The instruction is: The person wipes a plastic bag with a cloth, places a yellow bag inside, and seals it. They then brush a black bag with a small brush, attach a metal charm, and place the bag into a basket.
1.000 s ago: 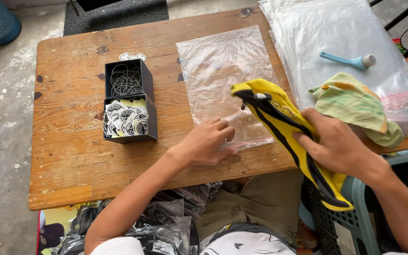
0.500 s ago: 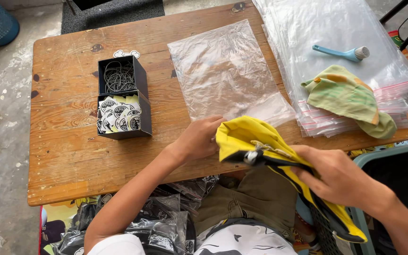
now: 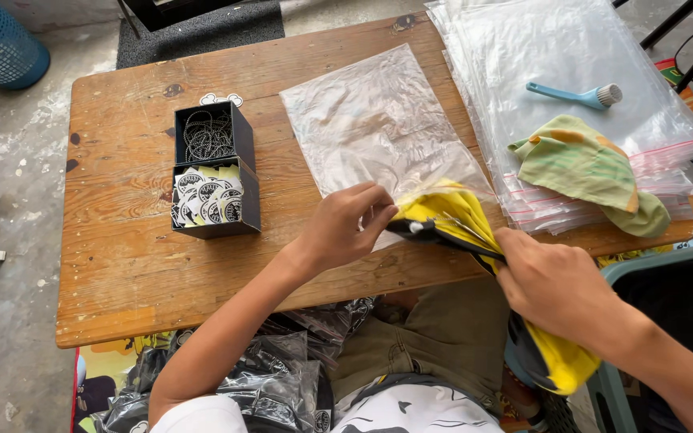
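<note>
Yellow-and-black garment (image 3: pixel 451 220): at tabletop (image 3: pixel 122 265) near edge, entering clear plastic bag (image 3: pixel 378 128). Left hand (image 3: pixel 346 228) pinches the bag mouth; right hand (image 3: pixel 555 289) grips the fabric. Risk: thin film tearing, bunched cloth snagging.

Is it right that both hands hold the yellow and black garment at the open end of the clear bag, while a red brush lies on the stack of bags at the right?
Not quite: the brush is light blue, not red, as the head view shows. The rest stands: the left hand and right hand hold the yellow and black garment at the clear bag.
</note>
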